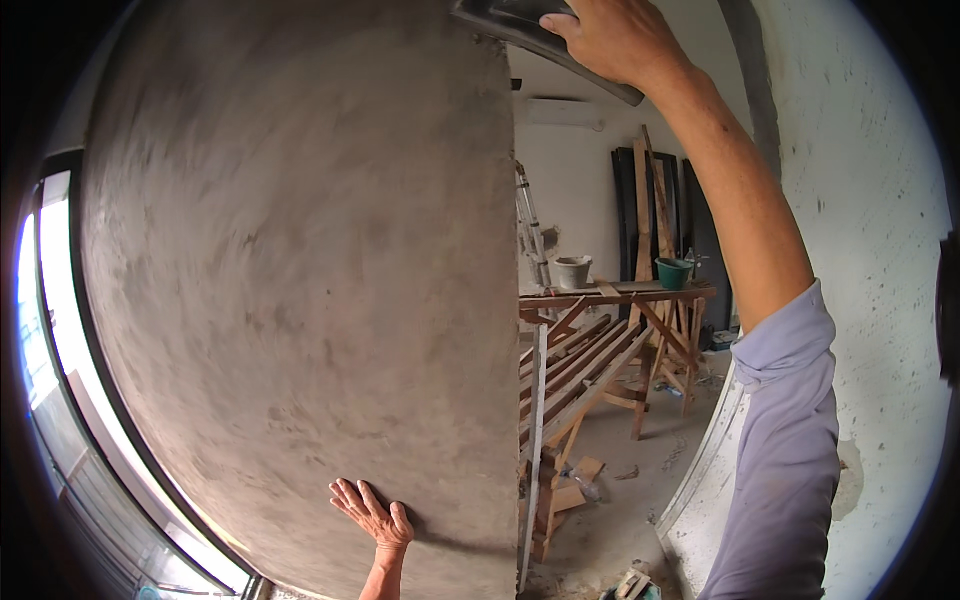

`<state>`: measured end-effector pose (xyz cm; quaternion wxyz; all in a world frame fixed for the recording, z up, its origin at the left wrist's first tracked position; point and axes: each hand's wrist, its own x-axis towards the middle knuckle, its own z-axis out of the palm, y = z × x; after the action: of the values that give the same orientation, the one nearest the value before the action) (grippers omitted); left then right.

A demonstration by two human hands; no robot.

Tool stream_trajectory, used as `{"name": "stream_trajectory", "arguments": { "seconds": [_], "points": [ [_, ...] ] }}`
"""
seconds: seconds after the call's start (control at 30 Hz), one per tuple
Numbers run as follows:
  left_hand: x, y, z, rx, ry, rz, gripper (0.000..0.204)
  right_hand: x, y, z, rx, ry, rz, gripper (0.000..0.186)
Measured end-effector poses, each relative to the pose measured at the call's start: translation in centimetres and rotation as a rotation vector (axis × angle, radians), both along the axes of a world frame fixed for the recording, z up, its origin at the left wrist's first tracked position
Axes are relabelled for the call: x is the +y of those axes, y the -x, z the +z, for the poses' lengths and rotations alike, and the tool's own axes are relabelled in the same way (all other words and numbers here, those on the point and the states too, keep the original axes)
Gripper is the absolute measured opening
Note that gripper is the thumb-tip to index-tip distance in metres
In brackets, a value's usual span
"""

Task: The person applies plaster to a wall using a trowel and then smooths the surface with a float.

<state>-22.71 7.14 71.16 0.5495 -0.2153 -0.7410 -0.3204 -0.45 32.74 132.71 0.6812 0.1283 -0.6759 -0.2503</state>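
A grey, freshly plastered wall (300, 250) with a smeared, mottled surface fills the left and middle. My left hand (378, 518) rests low against it, palm side to the plaster, fingers spread. Raised high at the upper right, my right hand (622, 45) grips a dark plastering float (545, 42). The float's left end meets the top of the wall's right edge, while its other end sticks out past the corner. The top edge of the picture cuts off part of that hand, and the float's handle is hidden.
Beyond the wall's corner stands a wooden trestle platform (625, 297) bearing a white bucket (573, 271) and a green bucket (673, 271). A ladder (532, 225) leans behind it. On the right is a speckled white wall (870, 250); a window (62, 290) lies far left.
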Motion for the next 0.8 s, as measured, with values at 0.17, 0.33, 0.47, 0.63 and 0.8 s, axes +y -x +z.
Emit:
{"name": "stream_trajectory", "arguments": {
  "seconds": [0.17,0.33,0.47,0.63,0.8],
  "points": [
    [1.2,0.3,-0.6,-0.018,-0.014,-0.052,0.071,-0.7,0.0,-4.8,-0.157,-0.177,-0.082,0.035],
    [-0.3,0.2,-0.5,-0.017,-0.004,-0.019,0.070,-1.3,-2.2,-12.4,-0.390,0.123,0.151,0.041],
    [0.1,0.2,-0.4,-0.011,-0.005,-0.044,0.070,3.2,1.9,-8.2,-0.230,0.521,0.654,0.044],
    [-0.4,0.4,-0.6,-0.013,0.021,-0.036,0.070,3.8,7.5,-7.0,-0.235,0.598,0.977,0.051],
    [-0.5,0.2,-0.4,-0.008,0.031,-0.025,0.068,3.3,8.9,-7.2,-0.232,0.622,1.055,0.047]
  ]
}}
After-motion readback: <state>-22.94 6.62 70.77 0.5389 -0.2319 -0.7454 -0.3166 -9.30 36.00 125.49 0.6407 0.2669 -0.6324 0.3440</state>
